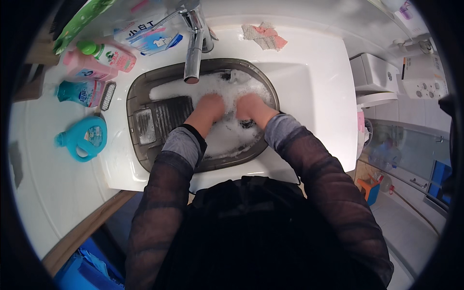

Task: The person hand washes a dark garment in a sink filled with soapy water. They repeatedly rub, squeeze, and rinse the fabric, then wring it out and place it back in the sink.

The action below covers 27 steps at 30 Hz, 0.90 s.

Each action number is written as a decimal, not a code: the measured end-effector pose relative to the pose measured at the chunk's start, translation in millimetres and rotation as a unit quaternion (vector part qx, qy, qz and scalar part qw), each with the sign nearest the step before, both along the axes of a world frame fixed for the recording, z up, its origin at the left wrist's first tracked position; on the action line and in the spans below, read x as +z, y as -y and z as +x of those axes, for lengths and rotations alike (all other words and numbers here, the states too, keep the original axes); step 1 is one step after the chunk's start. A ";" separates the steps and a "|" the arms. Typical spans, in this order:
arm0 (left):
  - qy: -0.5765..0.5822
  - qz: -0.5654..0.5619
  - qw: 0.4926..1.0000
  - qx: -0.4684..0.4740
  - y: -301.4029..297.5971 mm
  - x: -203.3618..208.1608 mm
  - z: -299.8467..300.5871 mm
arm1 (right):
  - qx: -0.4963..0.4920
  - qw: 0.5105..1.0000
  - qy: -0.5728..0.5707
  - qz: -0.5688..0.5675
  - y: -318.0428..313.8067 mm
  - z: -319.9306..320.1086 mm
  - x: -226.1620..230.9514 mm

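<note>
Both my hands reach into a grey translucent washbasin (263, 79) full of white suds (227, 140). My left hand (211, 105) is in the foam beside the ribbed washboard part (171, 116) of the basin. A short gap away, my right hand (245, 105) also dips into the suds. Foam hides the fingers of both, so whether they grip anything does not show. A small dark patch, perhaps wet cloth (247, 124), breaks the foam just below my right hand, and another dark bit (225, 76) shows near the far rim.
Over the basin's far rim hangs a chrome faucet (193, 58). The basin sits in a white sink (328, 96). Bottles, including a teal jug (87, 137) and a pink bottle (89, 66), stand at left near a brush (108, 95). A grey-pink cloth (265, 36) lies behind.
</note>
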State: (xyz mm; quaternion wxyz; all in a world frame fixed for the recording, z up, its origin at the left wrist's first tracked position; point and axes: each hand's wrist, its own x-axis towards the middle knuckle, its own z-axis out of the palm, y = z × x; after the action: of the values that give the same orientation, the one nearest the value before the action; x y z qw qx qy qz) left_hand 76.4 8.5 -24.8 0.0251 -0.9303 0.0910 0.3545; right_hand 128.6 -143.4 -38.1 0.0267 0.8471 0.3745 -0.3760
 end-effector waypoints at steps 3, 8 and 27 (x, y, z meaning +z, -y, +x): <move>0.121 -0.104 0.982 0.105 2.1 6.8 -9.4 | -0.041 0.995 -0.001 0.087 8.9 14.1 6.0; 0.210 -0.298 0.912 0.187 7.6 25.2 -31.9 | -0.348 0.872 -0.208 0.276 42.6 -13.1 19.2; 0.170 -0.255 0.936 0.173 -21.7 60.1 -117.1 | -0.001 0.991 0.022 0.132 52.9 -107.8 63.7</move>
State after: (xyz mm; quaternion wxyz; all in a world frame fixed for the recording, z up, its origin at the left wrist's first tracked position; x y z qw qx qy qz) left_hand -40.7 30.3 35.3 -0.2600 -0.9531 0.0101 0.1545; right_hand 20.8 -196.3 25.6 -0.0774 0.8515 0.4196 -0.3048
